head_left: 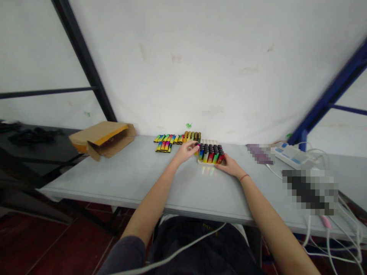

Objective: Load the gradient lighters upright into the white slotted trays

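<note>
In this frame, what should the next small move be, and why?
Probably a gentle straightening by the left hand at the left end of the upright lighters, while the right hand braces the white tray. The hands sit at opposite ends of the group, well placed for this; whether the left one pinches a lighter is too small to tell.

Lighters, slim plastic, black-topped (211, 154): close-packed rows, upright, tops level; bodies blue, pale, red and green, several shading to yellow at the foot. Tray, low, white, shallow-rimmed (205, 162): flat on the grey counter (183, 187), beneath the lighters, front edge exposed.
</note>
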